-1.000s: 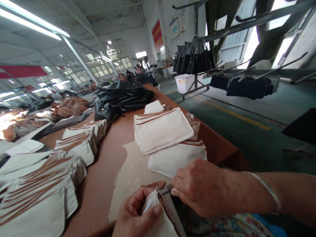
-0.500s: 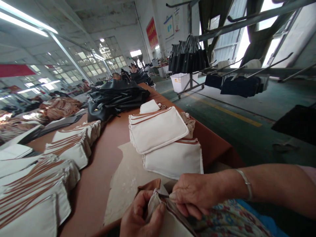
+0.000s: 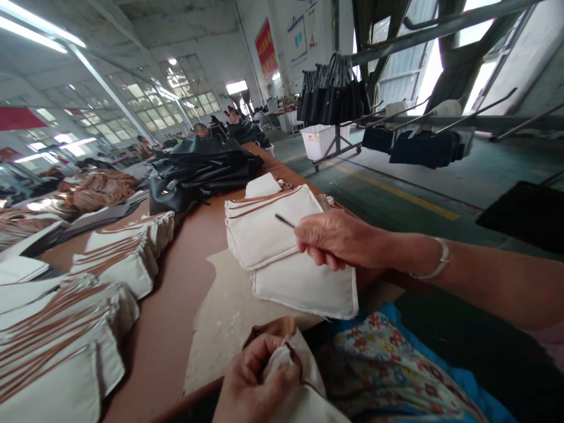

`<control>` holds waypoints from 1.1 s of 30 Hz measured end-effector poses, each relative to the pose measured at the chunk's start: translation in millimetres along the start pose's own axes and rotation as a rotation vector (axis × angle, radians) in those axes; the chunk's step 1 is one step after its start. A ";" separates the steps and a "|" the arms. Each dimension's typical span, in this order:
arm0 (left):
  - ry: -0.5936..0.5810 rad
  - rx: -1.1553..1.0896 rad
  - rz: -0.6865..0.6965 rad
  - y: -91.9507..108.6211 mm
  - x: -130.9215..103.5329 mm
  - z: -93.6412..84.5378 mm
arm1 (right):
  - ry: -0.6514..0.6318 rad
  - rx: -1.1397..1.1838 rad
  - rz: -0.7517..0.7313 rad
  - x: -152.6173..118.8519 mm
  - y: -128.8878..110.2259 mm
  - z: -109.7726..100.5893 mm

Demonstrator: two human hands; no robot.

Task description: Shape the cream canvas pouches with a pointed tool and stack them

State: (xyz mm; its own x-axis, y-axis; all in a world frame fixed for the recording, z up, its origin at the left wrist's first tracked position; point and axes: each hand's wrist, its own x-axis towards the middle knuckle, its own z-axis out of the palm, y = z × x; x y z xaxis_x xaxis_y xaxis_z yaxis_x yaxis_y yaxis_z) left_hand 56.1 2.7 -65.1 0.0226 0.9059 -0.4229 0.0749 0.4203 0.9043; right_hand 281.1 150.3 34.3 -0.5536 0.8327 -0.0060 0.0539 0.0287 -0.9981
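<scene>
Low in the head view, my left hand (image 3: 259, 379) pinches the corner of a cream fabric pouch (image 3: 315, 402) with a brown inner edge. Brown material (image 3: 282, 326) shows just behind its fingers. My right hand (image 3: 335, 235) is raised apart from the pouch, its fingers closed round a thin dark stick-like tool (image 3: 285, 220); the tool's exact kind does not show. Beneath and behind that hand lie stacked cream pouches (image 3: 268, 235) with brown-trimmed edges, resting partly on a sheet of tan paper (image 3: 211, 329).
A brown-covered table (image 3: 171, 294) carries rows of cream pouches (image 3: 57, 352) at left and a pile of black leather pieces (image 3: 202, 164) farther back. Black bags (image 3: 335, 97) hang on a metal rack at right, above a white bin (image 3: 317, 141). Floral cloth (image 3: 374, 364) covers my lap.
My right hand has lifted up and away from the pouch corner with the tool. My left hand keeps hold of the pouch. The view has shifted slightly.
</scene>
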 end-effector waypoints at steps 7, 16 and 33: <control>-0.022 -0.162 0.084 39.7 -5.5 -11.5 | -0.162 -0.275 -0.322 0.2 47.7 45.0; 0.050 -0.057 0.039 61.8 -18.3 -13.1 | -0.563 0.095 -0.041 9.1 64.6 75.6; 0.101 0.432 0.145 57.3 -5.9 -27.4 | -0.383 -0.042 -0.061 7.2 68.1 83.6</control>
State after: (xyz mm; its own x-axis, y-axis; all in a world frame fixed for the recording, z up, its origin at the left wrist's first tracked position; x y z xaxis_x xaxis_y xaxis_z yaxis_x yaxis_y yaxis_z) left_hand 32.9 22.9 -9.1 -0.0320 0.9633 -0.2664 0.4871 0.2478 0.8375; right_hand 211.4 112.0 -38.9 -0.8268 0.5620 0.0231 0.0412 0.1014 -0.9940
